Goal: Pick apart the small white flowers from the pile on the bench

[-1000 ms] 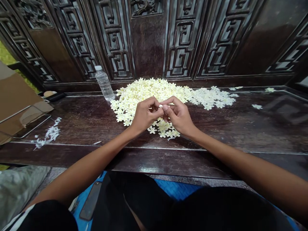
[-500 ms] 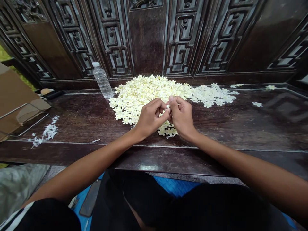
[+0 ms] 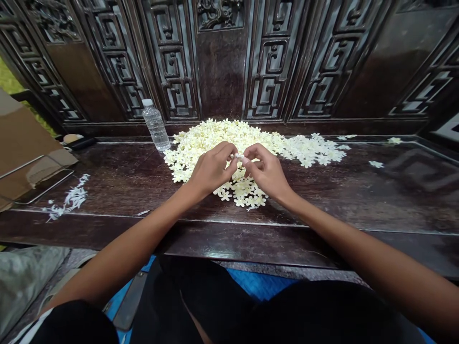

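Note:
A large heap of pale yellow artificial-looking flowers (image 3: pixel 215 131) lies on the dark wooden bench, thinning into whiter flowers (image 3: pixel 311 150) on the right. Above the front of the heap, my left hand (image 3: pixel 212 167) pinches a small white flower piece (image 3: pixel 238 155) between thumb and fingertips. From the other side, my right hand (image 3: pixel 267 172) has its thumb and curled fingers closed at the same piece. The fingers partly cover the piece, so its full shape is hidden. Loose flowers (image 3: pixel 244 191) lie spread below my hands.
A clear plastic bottle (image 3: pixel 156 126) stands left of the heap. Thin white stem-like bits (image 3: pixel 73 198) lie farther left, beside a cardboard box (image 3: pixel 28 148) and a wire frame (image 3: pixel 53 188). A carved wooden panel (image 3: pixel 222 71) rises behind. A phone (image 3: pixel 131 301) lies below the bench edge.
Both hands have shifted slightly left, and the fingertips have drawn a little apart around the small white piece. The camera view has tilted slightly upward.

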Demonstrator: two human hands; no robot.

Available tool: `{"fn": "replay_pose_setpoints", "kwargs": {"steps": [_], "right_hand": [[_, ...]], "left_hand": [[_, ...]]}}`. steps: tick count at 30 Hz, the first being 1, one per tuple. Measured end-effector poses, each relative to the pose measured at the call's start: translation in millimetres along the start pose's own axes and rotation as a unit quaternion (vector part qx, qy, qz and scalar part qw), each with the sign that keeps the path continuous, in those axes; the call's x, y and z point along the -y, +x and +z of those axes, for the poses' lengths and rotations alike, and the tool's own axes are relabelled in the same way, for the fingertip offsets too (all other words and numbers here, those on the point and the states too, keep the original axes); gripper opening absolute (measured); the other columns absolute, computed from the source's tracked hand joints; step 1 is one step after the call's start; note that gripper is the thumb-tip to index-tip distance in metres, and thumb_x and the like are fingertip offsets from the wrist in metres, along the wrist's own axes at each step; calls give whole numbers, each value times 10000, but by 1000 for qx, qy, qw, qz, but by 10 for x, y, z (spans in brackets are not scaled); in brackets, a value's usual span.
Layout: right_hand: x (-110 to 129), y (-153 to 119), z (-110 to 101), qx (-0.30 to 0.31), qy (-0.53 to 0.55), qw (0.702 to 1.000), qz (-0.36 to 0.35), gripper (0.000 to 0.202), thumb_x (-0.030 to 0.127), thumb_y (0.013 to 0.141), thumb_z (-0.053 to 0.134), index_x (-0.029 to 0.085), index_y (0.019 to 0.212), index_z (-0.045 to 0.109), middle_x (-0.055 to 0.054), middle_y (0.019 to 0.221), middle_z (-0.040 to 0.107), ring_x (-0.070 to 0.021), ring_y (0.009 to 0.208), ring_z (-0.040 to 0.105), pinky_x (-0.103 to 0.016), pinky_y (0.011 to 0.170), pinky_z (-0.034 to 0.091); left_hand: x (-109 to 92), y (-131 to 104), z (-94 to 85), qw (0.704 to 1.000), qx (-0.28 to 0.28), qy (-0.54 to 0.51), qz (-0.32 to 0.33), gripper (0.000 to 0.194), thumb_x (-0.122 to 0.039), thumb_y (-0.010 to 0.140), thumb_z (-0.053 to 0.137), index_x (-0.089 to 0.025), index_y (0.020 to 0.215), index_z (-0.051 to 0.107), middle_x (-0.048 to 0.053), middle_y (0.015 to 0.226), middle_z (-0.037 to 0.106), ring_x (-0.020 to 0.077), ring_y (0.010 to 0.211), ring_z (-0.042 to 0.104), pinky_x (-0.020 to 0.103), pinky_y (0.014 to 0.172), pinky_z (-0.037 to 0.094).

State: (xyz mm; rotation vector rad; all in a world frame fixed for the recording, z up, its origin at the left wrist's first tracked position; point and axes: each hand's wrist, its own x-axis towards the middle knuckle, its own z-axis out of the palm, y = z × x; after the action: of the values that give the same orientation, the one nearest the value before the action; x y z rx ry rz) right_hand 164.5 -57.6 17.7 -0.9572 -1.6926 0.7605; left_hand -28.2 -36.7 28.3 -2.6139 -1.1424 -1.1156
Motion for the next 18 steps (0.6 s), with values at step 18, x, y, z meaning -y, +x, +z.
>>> {"fn": "replay_pose_setpoints", "kwargs": {"steps": [18], "right_hand": [[-42, 42, -41, -19, 94, 994, 43, 445, 565, 805, 868, 214, 929, 624, -45, 883, 680, -166, 656, 691, -293, 491, 572]], "left_hand": [[33, -22, 135, 949, 6, -279, -149, 168, -340, 992, 589, -182, 1006, 644, 51, 935, 719, 160, 833, 676, 250, 665, 512]]}}
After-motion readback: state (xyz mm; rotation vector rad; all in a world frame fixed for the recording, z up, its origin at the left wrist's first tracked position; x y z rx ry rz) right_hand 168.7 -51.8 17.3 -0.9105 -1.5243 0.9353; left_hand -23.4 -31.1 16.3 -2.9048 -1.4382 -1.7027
